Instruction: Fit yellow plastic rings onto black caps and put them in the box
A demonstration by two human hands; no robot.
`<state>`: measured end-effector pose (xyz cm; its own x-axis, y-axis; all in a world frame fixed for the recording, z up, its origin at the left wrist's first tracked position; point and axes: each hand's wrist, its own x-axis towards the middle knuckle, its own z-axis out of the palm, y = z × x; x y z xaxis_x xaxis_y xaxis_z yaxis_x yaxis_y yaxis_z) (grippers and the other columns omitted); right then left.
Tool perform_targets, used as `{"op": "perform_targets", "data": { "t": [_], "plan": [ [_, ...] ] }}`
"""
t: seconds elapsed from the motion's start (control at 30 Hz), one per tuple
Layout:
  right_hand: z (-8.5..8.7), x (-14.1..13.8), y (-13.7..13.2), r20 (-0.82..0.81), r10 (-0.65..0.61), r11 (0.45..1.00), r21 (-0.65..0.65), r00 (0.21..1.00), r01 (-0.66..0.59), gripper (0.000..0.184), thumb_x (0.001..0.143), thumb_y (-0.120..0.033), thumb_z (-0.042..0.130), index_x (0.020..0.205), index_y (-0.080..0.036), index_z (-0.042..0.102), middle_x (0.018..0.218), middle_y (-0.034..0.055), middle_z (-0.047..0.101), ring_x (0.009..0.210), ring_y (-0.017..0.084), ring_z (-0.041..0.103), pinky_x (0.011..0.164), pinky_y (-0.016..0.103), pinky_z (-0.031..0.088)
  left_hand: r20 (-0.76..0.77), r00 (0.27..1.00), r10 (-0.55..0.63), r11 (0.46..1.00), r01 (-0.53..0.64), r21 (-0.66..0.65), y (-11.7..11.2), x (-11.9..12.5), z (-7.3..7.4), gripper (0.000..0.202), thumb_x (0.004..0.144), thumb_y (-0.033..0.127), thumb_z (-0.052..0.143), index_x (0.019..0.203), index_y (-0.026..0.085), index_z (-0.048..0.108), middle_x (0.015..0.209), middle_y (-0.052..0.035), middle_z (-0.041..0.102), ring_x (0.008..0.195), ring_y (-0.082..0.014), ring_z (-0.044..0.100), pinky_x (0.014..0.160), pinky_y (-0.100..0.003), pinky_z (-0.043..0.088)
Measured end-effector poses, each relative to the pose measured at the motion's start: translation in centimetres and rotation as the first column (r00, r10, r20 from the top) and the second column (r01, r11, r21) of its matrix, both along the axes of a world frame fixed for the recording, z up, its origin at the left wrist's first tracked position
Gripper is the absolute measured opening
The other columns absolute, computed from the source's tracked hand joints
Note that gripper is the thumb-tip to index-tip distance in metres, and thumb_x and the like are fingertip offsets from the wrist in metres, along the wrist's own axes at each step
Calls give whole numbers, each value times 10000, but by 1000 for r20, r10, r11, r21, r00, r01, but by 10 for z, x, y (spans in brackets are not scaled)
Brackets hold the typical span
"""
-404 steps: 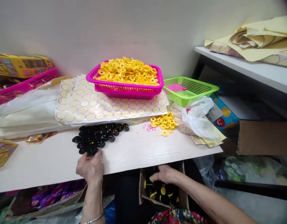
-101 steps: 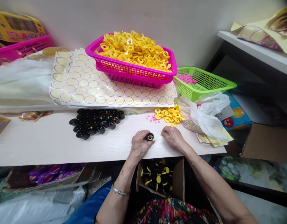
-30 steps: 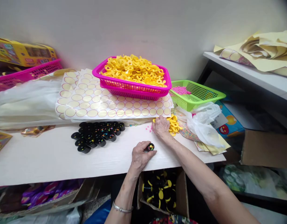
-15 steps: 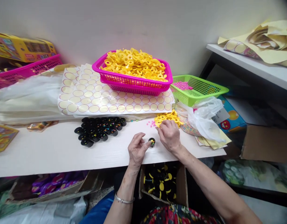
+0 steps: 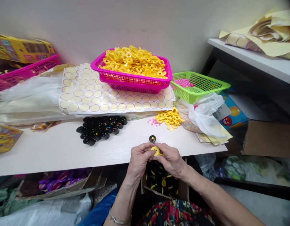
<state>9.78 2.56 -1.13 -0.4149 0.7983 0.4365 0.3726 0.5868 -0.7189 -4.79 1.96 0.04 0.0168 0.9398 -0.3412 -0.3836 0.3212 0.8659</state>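
Observation:
Near the table's front edge, my left hand (image 5: 140, 159) and my right hand (image 5: 171, 158) meet, both pinching a small yellow plastic ring piece (image 5: 155, 150) between their fingertips. Just beyond the fingers a small round black cup (image 5: 152, 139) stands upright on the table, with coloured beads inside. To the left, several more black cups (image 5: 98, 129) stand close together in rows, with coloured bits visible in some. A small pile of yellow ring pieces (image 5: 170, 117) lies to the right, beside loose pink beads (image 5: 154, 121).
At the back, a pink basket (image 5: 135, 81) heaped with yellow ring pieces stands on printed sticker sheets (image 5: 98, 102). A green basket (image 5: 201, 91) holds pink beads. A white plastic bag (image 5: 203, 110) lies right. Below the table edge, a cardboard box (image 5: 186, 188) holds black and yellow pieces.
My right hand has come back from the yellow pile with a ring piece. My left hand has left the black cup and moved nearer; both hands now hold the piece.

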Motion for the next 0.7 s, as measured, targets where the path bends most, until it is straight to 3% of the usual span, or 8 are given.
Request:
{"op": "perform_targets", "data": {
  "t": [0.1,0.23,0.33,0.47,0.7],
  "plan": [
    [6,0,14,51,20,999,-40,998,-18,174,846,-193,465,1011,-180,517,829,48,557,778,150,536,692,268,450,-70,996,53,997,-50,52,7,-1,-1,258,575,226,749,795,108,684,611,-12,628,475,-44,459,464,-164,357],
    [9,-4,34,164,-69,992,-91,984,85,106,812,-231,517,906,-182,518,843,29,512,762,139,508,671,251,425,-190,938,291,953,-266,142,21,-4,-10,279,590,273,734,801,100,675,587,3,602,474,-42,421,466,-172,342],
    [7,-7,44,295,-84,991,-74,952,110,104,785,-233,540,871,-184,508,873,22,499,767,134,501,676,244,412,-223,904,365,931,-348,115,29,-8,-19,293,582,294,725,779,84,666,537,12,569,457,-48,411,451,-178,324],
    [6,-10,48,402,-87,990,-63,911,122,92,783,-229,538,854,-181,503,867,14,497,772,130,501,680,237,397,-268,913,308,951,-297,81,36,-9,-26,296,599,323,702,773,84,675,535,11,555,449,-51,402,438,-185,306],
    [6,-12,54,407,-72,987,-103,910,124,67,778,-226,537,815,-171,534,831,12,500,747,123,495,663,232,387,-374,907,194,974,-133,184,44,1,-35,217,659,333,649,712,128,696,668,-27,619,568,-97,514,520,-208,391]
  ]
}}
